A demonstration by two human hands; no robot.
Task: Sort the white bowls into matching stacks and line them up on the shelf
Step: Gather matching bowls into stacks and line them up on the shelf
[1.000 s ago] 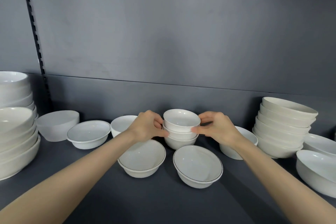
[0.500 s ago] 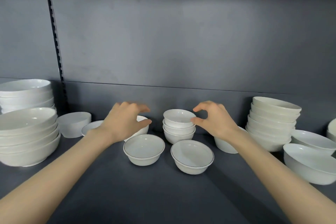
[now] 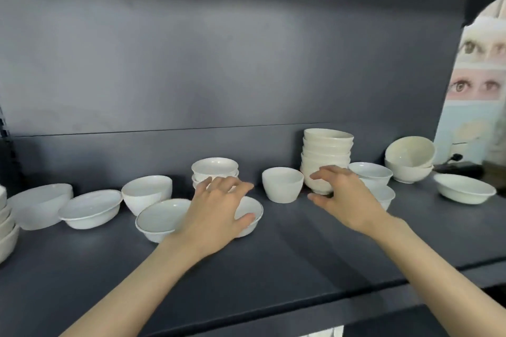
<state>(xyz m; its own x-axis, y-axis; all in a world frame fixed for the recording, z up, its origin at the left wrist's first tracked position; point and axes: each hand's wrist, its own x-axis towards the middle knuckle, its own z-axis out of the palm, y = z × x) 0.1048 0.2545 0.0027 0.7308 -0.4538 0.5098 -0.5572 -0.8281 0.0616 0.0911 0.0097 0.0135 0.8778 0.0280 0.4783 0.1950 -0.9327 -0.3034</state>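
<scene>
White bowls stand along a dark shelf [image 3: 273, 260]. My left hand [image 3: 219, 208] hovers open over a dark-rimmed bowl [image 3: 250, 215], with a matching dark-rimmed bowl [image 3: 161, 217] just left of it. Behind my left hand sits the small stack of three bowls [image 3: 215, 169]. My right hand [image 3: 345, 197] is open, fingers spread, in front of the tall cream stack [image 3: 327, 156]. A single deep bowl [image 3: 282, 183] stands between my hands. Neither hand holds anything.
Loose bowls [image 3: 91, 208] and a tilted bowl [image 3: 147, 191] lie at the left, with a big stack [image 3: 5, 224] at the left edge. To the right are two shallow bowls [image 3: 372, 172], two cream bowls [image 3: 410, 159] and a wide bowl [image 3: 464, 191]. The shelf's front edge runs below.
Both hands let go of the small three-bowl stack and drew apart. The view swung right, so the right end of the shelf shows. My right hand moved towards the tall cream stack.
</scene>
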